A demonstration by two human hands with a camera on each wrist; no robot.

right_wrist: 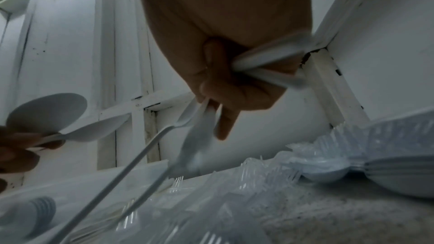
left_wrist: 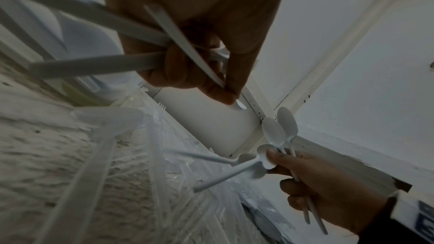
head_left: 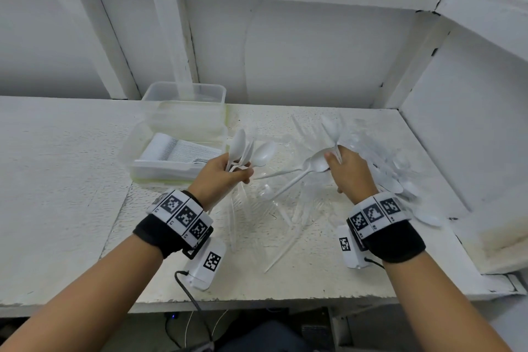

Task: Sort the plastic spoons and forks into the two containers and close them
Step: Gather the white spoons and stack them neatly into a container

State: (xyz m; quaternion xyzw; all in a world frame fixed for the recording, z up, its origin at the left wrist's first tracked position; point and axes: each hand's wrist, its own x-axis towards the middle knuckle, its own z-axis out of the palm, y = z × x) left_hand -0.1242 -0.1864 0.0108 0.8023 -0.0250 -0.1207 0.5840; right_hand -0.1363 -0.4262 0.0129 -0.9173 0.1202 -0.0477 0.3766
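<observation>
My left hand [head_left: 241, 171] grips a fan of several white plastic spoons [head_left: 237, 146], bowls up, just right of the near clear container [head_left: 134, 163], which holds a packed row of white spoons [head_left: 174, 151]. My right hand [head_left: 333, 161] grips several more white spoons [head_left: 315, 163]; two handles slant down-left and one bowl points up. In the left wrist view the left hand [left_wrist: 225, 92] curls round spoon handles [left_wrist: 183, 44]. The right wrist view shows the right hand [right_wrist: 211, 110] holding its spoons [right_wrist: 150, 147]. Clear plastic forks [head_left: 274, 208] lie scattered between my hands.
A second clear container [head_left: 185, 93] stands behind the first, against the back wall, with a clear lid [head_left: 188, 118] between them. A heap of white spoons [head_left: 400, 183] lies along the right wall. The worktop's left part [head_left: 57, 180] is bare and white.
</observation>
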